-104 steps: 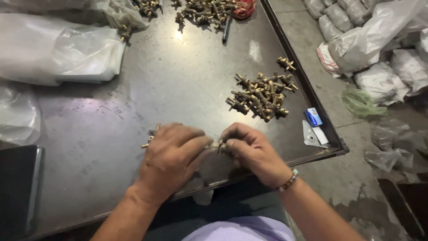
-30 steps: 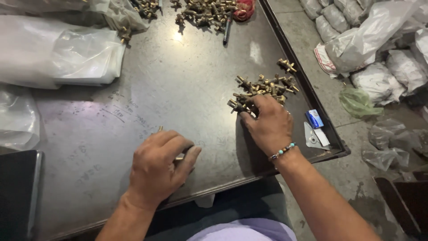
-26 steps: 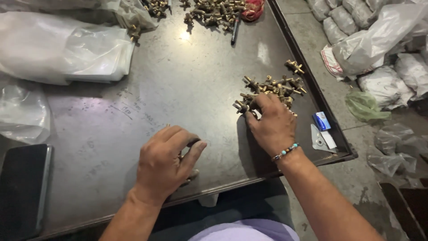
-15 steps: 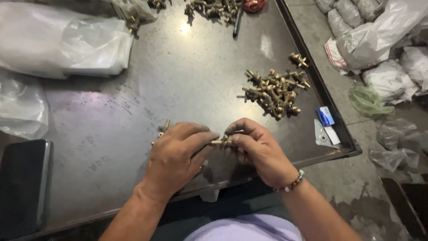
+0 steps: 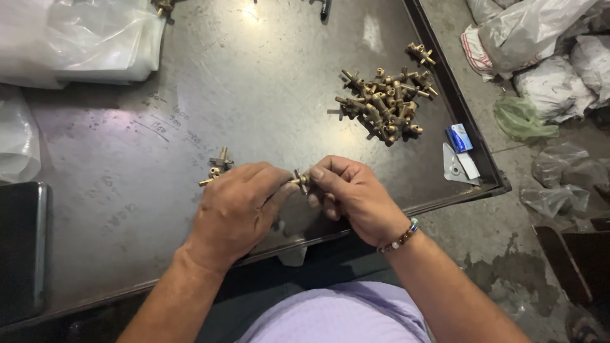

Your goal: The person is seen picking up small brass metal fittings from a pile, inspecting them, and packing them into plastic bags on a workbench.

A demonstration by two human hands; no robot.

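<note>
**Two hands join a small brass fitting at the near edge of the worktop**

The dark metal worktop (image 5: 190,82) carries everything. At its far left corner lie clear plastic bags (image 5: 82,38). Toward the right edge, well apart from the hands, sits a heap of brass fittings (image 5: 384,105). Beside the right edge lies a small blue box (image 5: 459,137). A few finished-looking brass pieces (image 5: 217,170) lie just beyond the left hand.

The left hand (image 5: 238,206) and the right hand (image 5: 356,197) meet near the near edge, both closed around one brass fitting (image 5: 298,181). The fitting sits between the fingertips of the two hands, only its middle showing in the gap; the ends are hidden by the fingers.

The step in hand seems to be assembling or turning one part into another. The next move probably calls for a firm twist with the fingertips, keeping the piece straight so it does not slip.
</note>
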